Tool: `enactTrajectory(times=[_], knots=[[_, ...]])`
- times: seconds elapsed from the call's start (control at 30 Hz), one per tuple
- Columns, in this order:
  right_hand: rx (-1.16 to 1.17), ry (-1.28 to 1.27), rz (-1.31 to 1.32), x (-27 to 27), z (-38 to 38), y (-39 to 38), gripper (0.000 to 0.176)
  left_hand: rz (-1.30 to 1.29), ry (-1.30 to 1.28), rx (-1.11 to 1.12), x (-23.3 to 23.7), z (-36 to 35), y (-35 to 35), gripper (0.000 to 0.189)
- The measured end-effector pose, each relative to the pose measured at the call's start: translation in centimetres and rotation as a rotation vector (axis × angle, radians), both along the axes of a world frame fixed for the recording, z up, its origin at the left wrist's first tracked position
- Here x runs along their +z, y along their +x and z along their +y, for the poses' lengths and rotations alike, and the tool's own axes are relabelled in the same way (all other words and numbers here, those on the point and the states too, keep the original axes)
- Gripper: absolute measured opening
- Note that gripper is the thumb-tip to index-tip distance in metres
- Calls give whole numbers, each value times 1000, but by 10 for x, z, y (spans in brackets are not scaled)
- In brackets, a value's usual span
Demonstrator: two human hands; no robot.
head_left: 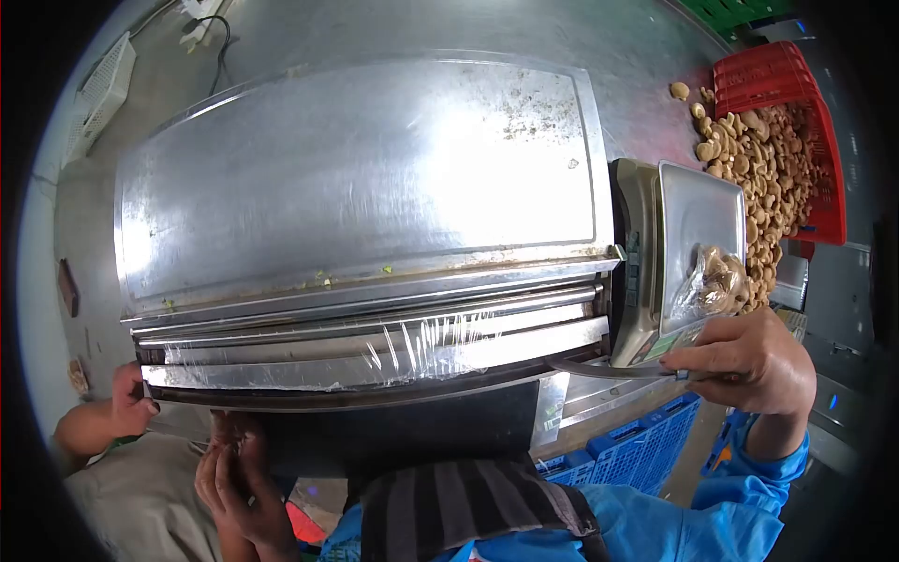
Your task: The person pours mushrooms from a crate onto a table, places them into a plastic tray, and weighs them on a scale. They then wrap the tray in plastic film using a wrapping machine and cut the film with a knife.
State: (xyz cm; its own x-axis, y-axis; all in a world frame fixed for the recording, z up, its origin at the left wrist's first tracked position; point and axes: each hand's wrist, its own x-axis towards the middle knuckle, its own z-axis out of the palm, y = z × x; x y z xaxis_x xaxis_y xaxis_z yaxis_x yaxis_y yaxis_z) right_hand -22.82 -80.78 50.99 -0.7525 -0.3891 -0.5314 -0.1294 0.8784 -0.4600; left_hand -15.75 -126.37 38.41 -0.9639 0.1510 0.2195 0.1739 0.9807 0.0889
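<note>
My right hand [754,361] is closed round the handle of a thin, curved knife [609,370]. Its blade reaches left to the front right end of a long metal wrapping machine [365,201]. Clear plastic film [421,347] lies wrinkled over the machine's front bars. Below the front edge, what appears to be my left hand [239,487] has its fingers curled beside the dark front panel [403,440]; anything held there is hidden. Just beyond my right hand, a film-wrapped pack of mushrooms [719,281] rests on a scale's metal pan [702,211].
A co-worker's hand [131,403] touches the machine's left end. Loose mushrooms [754,169] spill from a tipped red crate [773,80] at the right. Blue crates [641,450] stand under the table edge. A white basket [98,94] is far left.
</note>
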Motion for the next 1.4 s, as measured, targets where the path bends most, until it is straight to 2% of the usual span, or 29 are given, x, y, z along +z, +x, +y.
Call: enactTrajectory(times=[0.1,0.2,0.3,0.33,0.43,0.47,0.57,0.7,0.8,0.9,1.0,1.2,1.3,1.4], knots=[[65,-8,-75,1,3,-14,42,-85,-150,46,-8,-25,11,21],[115,-60,-94,3,6,-30,43,-14,-344,-82,-10,-46,10,18],[139,-71,-181,6,5,-41,44,-127,302,454,-2,-47,21,21],[143,-71,-193,6,4,-43,44,-110,361,483,-3,-50,25,21],[172,-66,-217,6,2,-49,42,-39,96,183,-13,-37,27,17],[194,-62,-211,6,1,-52,41,24,220,180,-18,-25,25,14],[190,-129,-217,6,7,-53,39,-29,147,20,-25,-21,29,16],[217,-146,-228,2,2,-53,37,30,192,36,-15,4,13,18],[189,-194,-224,9,5,-54,36,46,-92,-124,-16,-9,8,24],[176,-122,-191,13,7,-52,36,-8,19,5,-12,-9,8,32],[164,-47,-162,11,-1,-48,36,-1,214,41,-20,0,7,35],[186,50,-100,1,-17,-42,35,-3,25,-128,-20,-14,2,35],[185,56,-139,-4,-21,-47,35,43,61,-100,-18,-4,-4,11],[186,36,-210,-11,-20,-53,35,22,16,-141,-16,-8,-4,15]])
